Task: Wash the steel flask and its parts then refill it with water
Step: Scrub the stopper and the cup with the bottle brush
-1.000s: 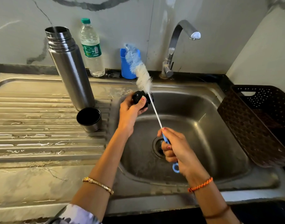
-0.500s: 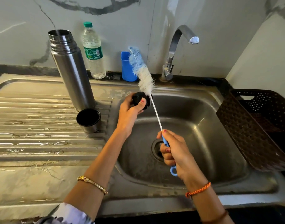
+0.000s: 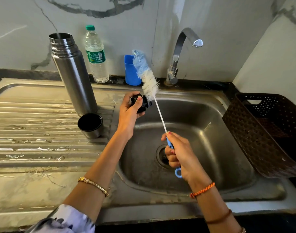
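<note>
The left hand [image 3: 129, 113] grips a small black stopper [image 3: 141, 105], one of the flask's parts, over the back left corner of the sink basin [image 3: 202, 132]. The right hand [image 3: 179, 153] holds the blue handle of a bottle brush [image 3: 147, 76] over the drain, fingers curled round it. The brush runs long and thin from the right hand up and away to the left; its white and blue bristles rise past the stopper, and the lower white bristles touch or sit just beside it.

The steel flask [image 3: 73, 76] stands upright on the ribbed draining board [image 3: 34, 115] at the sink's left, near the board's back right corner, its long axis vertical and its open threaded mouth pointing up. Its steel cup [image 3: 91, 124] sits just in front of it, mouth up and tipped a little toward the camera.

By the look of it, the washing is under way: the stopper seems to be the part being scrubbed. Water beads on the draining board, but whether the flask body and cup are already washed cannot be told. No water runs from the tap [image 3: 186, 47]. Rinsing, refilling and closing the flask appear still to come.

A plastic water bottle [image 3: 96, 54] and a blue holder [image 3: 131, 69] stand against the wall on the counter's back edge, and a brown perforated basket [image 3: 268, 132] leans at the sink's right.
</note>
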